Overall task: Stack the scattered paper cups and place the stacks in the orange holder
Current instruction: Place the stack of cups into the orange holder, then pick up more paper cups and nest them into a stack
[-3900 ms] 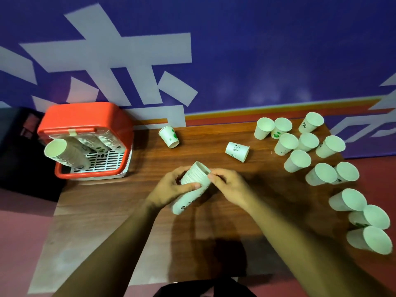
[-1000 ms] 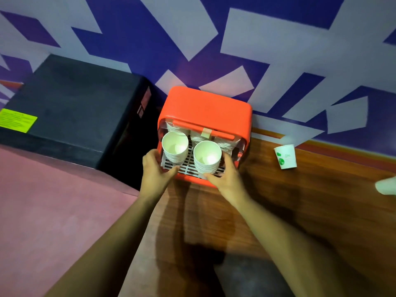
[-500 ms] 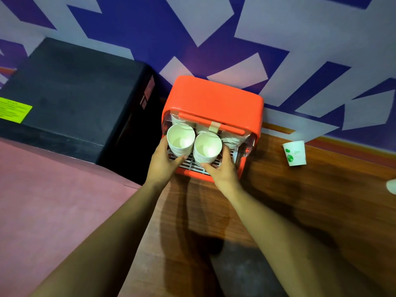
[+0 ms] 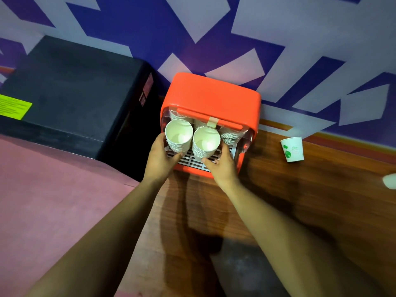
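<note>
The orange holder (image 4: 211, 99) stands at the table's back left corner against the wall. Two stacks of white paper cups lie in its open front on the white grate, mouths toward me: a left stack (image 4: 178, 135) and a middle stack (image 4: 206, 141). A third stack (image 4: 232, 135) lies at the right inside. My left hand (image 4: 159, 156) curls round the left stack from its left and underside. My right hand (image 4: 222, 166) holds the middle stack from below and right.
A single upside-down cup with a green print (image 4: 293, 149) stands on the wooden table (image 4: 300, 200) right of the holder. Part of another white cup (image 4: 390, 181) shows at the right edge. A black box (image 4: 70, 97) sits left of the holder.
Since the first frame the stack has gone from mid-table into the holder. Over the last second both stacks slid a little deeper, with both hands still on them.
</note>
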`<state>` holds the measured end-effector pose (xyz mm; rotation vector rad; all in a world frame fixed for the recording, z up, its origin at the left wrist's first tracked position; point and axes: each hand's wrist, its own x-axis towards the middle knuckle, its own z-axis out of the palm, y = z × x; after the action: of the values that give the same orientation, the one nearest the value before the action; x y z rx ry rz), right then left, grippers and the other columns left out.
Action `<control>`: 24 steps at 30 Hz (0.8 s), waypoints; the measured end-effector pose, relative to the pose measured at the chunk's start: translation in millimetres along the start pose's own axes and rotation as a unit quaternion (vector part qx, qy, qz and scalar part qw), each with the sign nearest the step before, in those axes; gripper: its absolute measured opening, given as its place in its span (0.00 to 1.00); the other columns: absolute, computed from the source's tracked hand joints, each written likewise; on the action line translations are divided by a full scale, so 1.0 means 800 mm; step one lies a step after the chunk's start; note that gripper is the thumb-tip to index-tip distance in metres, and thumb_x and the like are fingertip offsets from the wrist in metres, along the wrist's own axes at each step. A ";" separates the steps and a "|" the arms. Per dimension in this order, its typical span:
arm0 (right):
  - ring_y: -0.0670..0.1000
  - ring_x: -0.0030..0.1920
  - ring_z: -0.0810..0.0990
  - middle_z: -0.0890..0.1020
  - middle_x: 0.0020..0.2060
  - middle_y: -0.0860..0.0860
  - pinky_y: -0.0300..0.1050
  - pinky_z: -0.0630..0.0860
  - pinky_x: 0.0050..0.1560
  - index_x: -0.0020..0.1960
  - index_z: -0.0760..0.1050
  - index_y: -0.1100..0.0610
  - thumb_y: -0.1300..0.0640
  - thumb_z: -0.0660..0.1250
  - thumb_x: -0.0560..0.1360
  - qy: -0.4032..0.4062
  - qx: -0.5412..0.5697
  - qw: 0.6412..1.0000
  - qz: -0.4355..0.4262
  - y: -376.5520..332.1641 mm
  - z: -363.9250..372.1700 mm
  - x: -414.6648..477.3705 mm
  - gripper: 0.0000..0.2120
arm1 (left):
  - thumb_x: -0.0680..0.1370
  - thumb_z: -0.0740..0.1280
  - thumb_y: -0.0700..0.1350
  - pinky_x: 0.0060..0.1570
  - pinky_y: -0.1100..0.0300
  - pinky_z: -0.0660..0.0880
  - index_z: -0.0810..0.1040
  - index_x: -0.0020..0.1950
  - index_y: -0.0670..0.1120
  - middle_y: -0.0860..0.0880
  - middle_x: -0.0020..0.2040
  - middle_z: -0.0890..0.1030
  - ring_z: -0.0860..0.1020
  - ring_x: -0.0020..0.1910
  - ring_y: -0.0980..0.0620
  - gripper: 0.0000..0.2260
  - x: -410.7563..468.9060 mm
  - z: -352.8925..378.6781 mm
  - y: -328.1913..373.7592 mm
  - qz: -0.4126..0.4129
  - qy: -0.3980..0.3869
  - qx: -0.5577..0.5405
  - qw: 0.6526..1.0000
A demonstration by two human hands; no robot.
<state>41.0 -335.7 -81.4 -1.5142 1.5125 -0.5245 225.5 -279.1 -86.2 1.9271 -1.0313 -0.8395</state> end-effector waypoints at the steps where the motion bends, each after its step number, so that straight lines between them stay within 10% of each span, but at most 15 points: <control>1: 0.53 0.67 0.73 0.74 0.67 0.52 0.57 0.73 0.65 0.73 0.63 0.53 0.56 0.77 0.67 -0.004 -0.008 1.000 -0.003 0.000 -0.006 -0.004 0.38 | 0.71 0.78 0.50 0.63 0.52 0.76 0.69 0.69 0.50 0.51 0.64 0.75 0.75 0.63 0.53 0.30 -0.004 -0.002 -0.002 -0.004 0.012 0.019 1.000; 7: 0.49 0.65 0.73 0.73 0.66 0.50 0.46 0.73 0.64 0.69 0.69 0.54 0.56 0.69 0.75 -0.003 -0.156 0.987 -0.035 0.005 -0.091 -0.060 0.23 | 0.75 0.69 0.45 0.50 0.52 0.77 0.74 0.57 0.45 0.48 0.53 0.75 0.77 0.46 0.52 0.13 -0.077 0.004 0.008 -0.014 0.022 0.084 0.996; 12: 0.53 0.63 0.73 0.70 0.67 0.51 0.47 0.74 0.58 0.68 0.70 0.54 0.52 0.66 0.78 0.023 -0.257 0.966 0.010 0.050 -0.186 -0.074 0.20 | 0.72 0.66 0.48 0.41 0.59 0.71 0.76 0.48 0.46 0.51 0.43 0.78 0.78 0.42 0.50 0.08 -0.123 0.042 0.029 0.085 -0.191 0.150 0.966; 19: 0.56 0.63 0.74 0.72 0.65 0.55 0.51 0.75 0.60 0.67 0.70 0.57 0.52 0.65 0.78 0.090 -0.262 0.959 0.064 0.103 -0.280 -0.035 0.20 | 0.76 0.70 0.43 0.43 0.62 0.68 0.77 0.50 0.44 0.49 0.44 0.80 0.79 0.44 0.50 0.05 -0.105 0.184 0.126 0.118 -0.279 0.120 0.946; 24: 0.57 0.66 0.73 0.74 0.66 0.58 0.53 0.71 0.66 0.69 0.69 0.60 0.53 0.62 0.80 0.076 -0.175 0.976 0.105 0.131 -0.314 0.021 0.20 | 0.79 0.68 0.50 0.54 0.61 0.72 0.76 0.60 0.43 0.47 0.57 0.82 0.79 0.55 0.49 0.14 -0.057 0.284 0.182 -0.012 -0.224 0.056 0.973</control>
<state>-219.3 -408.5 -45.7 -1.5772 1.9377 -0.2634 -32.4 -366.1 -61.5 1.8880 -1.3434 -1.2938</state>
